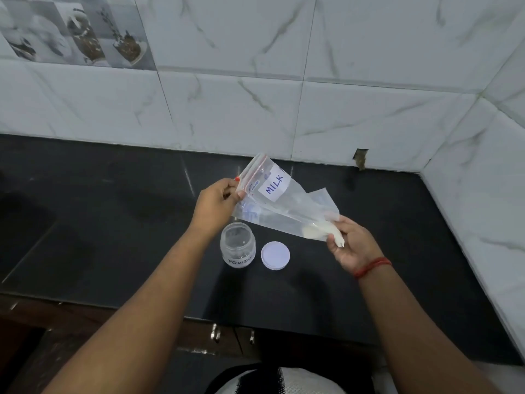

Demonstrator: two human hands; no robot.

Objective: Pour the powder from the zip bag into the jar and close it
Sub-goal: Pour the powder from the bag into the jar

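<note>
The left hand [218,204] pinches the zip bag [279,207] at its red-striped zip edge, thumb and fingers closed on the plastic, while the right hand [350,247] grips the opposite lower corner, where the white powder [321,233] has gathered in a small lump. Between them the bag hangs stretched and slanted above the counter, zip end up and to the left, powder end low and to the right (its label reads "MILK"). Whether the zip is already parted I cannot tell. Just below the left hand stands the jar [238,245], upright and open on the black counter [113,223], with its white lid [275,255] lying flat just beside it, apart from it. The step in hand looks like readying the bag for the pour; no powder appears to be falling yet. The next move likely calls for reversing the slant: the zip mouth lowered over the jar's opening and the powder corner lifted, so the contents slide down without spilling past the rim.
</note>
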